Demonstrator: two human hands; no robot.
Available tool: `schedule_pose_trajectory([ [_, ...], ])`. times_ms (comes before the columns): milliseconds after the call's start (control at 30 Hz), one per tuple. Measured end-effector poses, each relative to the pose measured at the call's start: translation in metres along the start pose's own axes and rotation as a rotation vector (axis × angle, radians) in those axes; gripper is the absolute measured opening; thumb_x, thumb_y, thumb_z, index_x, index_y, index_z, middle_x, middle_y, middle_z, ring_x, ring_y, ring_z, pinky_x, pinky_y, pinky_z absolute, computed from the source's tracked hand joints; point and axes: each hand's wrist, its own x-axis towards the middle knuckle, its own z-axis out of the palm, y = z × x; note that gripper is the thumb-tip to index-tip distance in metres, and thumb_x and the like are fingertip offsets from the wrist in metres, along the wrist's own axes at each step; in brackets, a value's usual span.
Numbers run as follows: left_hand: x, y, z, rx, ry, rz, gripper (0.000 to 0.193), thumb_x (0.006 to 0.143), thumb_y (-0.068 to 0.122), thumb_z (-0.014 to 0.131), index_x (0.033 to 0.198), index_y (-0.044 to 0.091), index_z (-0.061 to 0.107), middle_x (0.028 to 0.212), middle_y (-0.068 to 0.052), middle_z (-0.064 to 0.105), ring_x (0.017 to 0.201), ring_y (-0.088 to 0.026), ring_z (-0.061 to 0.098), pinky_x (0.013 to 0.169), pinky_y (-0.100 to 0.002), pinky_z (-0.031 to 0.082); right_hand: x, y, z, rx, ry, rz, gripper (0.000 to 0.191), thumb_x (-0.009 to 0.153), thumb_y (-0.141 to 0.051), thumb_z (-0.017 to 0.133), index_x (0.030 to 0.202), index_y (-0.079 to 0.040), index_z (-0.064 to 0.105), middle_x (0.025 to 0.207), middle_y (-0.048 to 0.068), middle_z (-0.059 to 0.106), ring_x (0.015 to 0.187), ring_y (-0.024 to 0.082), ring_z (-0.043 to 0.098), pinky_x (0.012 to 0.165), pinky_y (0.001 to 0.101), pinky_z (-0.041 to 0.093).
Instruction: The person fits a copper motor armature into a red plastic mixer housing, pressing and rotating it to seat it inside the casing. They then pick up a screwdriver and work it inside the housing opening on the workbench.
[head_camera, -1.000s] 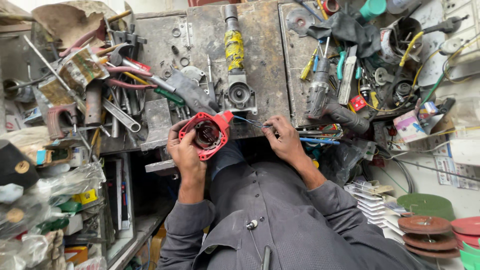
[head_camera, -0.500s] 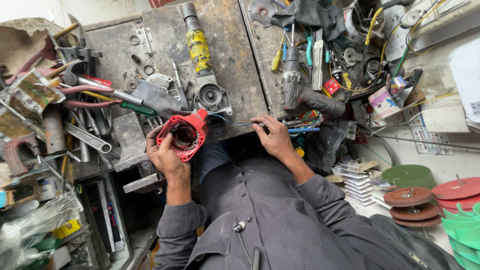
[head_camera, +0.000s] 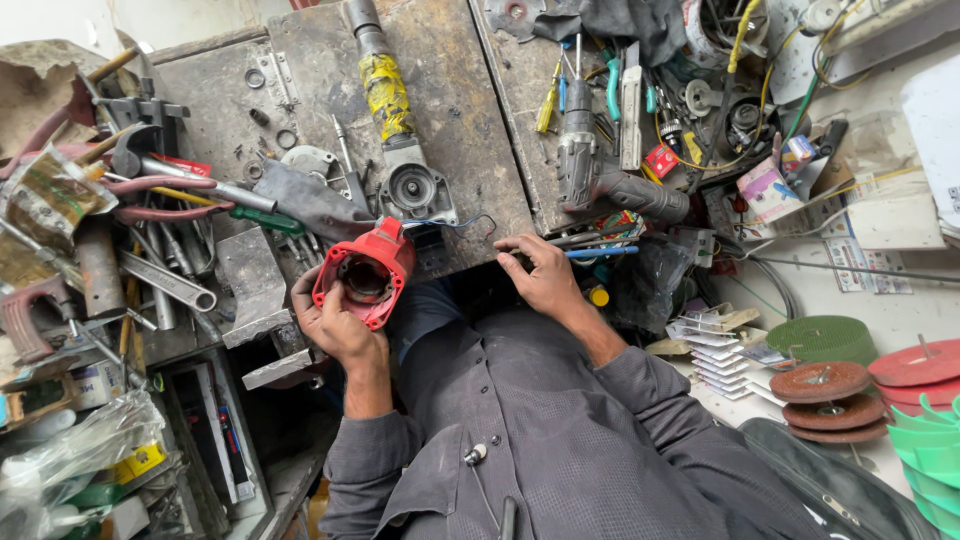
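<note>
Closest in, the left hand (head_camera: 335, 322) is wrapped around a red power-tool housing (head_camera: 365, 275), fingers cupping it from below so the open round end tips up toward the camera, probably to see inside. It sits at the front edge of the tabletop (head_camera: 470, 150), over the person's lap.

The right hand (head_camera: 545, 275) rests at that same edge with fingers curled down onto a little bundle of thin tools, a blue-handled screwdriver (head_camera: 600, 252) among them. Can't tell if it's actually pinching one or just touching.

Just behind the housing lies a stripped grinder body with yellow tape (head_camera: 390, 110) on its handle, gear head facing the person. A grey drill (head_camera: 590, 170) lies to the right. Further left there's a heap of wrenches and pliers (head_camera: 160, 240); off right, stacked grinding discs (head_camera: 820, 385).
</note>
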Motion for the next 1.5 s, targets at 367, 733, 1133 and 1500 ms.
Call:
schedule_pose_trajectory([
  [367,0.005,0.002,-0.005,0.26,-0.059,0.077,0.024,0.093,-0.008,0.053,0.115,-0.002,0.061,0.111,-0.01,0.065,0.102,-0.017,0.064,0.097,-0.031,0.055,0.015,-0.011,-0.006,0.037,-0.005,0.048,0.02,0.096,-0.016,0.07,0.113,-0.006,0.073,0.1,0.005,0.073,0.074,0.012,0.064,0.068,0.0276,0.051],
  [733,0.013,0.035,-0.014,0.741,-0.197,0.39,0.021,0.099,0.008,0.063,0.118,0.0,0.067,0.108,-0.013,0.069,0.099,-0.024,0.069,0.09,-0.034,0.054,0.074,-0.075,0.043,0.043,0.116,-0.031,0.027,0.1,-0.022,0.071,0.119,-0.002,0.069,0.1,0.007,0.071,0.078,0.012,0.065,0.073,0.0284,0.053],
  [1133,0.026,0.05,-0.04,0.715,-0.176,0.414,0.012,0.102,0.011,0.064,0.11,0.004,0.07,0.099,-0.012,0.071,0.094,-0.03,0.069,0.084,-0.038,0.054,0.104,-0.093,0.077,0.268,-0.38,0.512,0.061,0.101,-0.064,0.046,0.086,-0.01,0.072,0.074,-0.003,0.063,0.067,0.01,0.052,0.062,0.0287,0.042],
  [1500,0.028,0.048,-0.039,0.729,-0.192,0.465,0.01,0.1,0.012,0.065,0.106,0.006,0.071,0.098,-0.01,0.071,0.093,-0.03,0.069,0.082,-0.038,0.054,0.092,-0.084,0.082,0.09,-0.188,0.21,0.052,0.108,-0.05,0.059,0.089,-0.005,0.076,0.075,-0.001,0.068,0.068,0.007,0.057,0.064,0.028,0.045],
])
